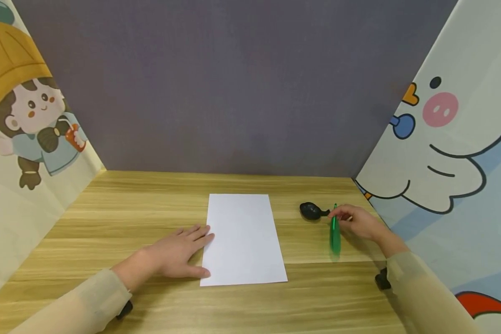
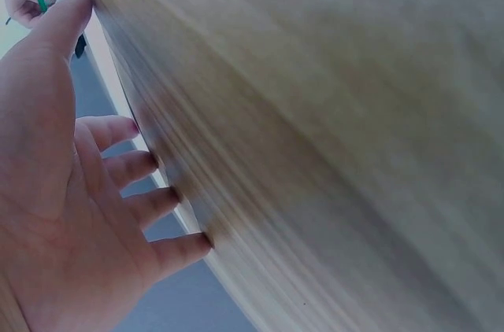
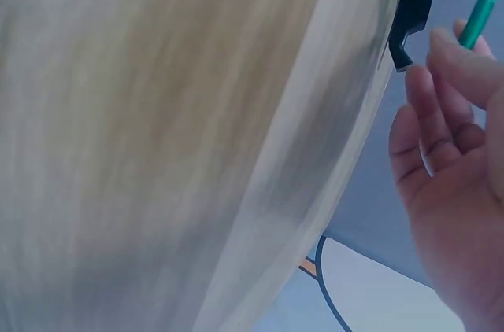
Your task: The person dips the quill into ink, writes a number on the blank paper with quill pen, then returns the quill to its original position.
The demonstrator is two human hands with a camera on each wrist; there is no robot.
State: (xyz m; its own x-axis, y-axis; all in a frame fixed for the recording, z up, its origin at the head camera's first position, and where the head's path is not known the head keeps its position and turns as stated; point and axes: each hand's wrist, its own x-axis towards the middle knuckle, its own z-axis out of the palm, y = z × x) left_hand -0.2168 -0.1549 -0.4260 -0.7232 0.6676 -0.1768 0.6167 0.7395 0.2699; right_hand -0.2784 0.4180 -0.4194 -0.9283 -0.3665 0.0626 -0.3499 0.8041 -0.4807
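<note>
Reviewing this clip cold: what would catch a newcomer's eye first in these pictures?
First, the white sheet of paper lying mid-table on the wooden table, with the left hand flat at its left edge. Next, the green pen pinched in the right hand to the right, beside a small black object. Bright cartoon panels flank the scene.

The left hand (image 1: 179,253) lies flat, palm down, with its fingers (image 2: 130,168) straight and slightly spread, pointing forward and to the right. Its forearm comes in from the lower left, covered by a pale sleeve (image 1: 67,306) to the wrist. The right hand (image 1: 356,221) is farther forward and well apart from the left, turned toward the left, with its fingers (image 3: 429,112) curled and pinched together at the tips. Its forearm, in the same pale sleeve, reaches in from the lower right.
</note>
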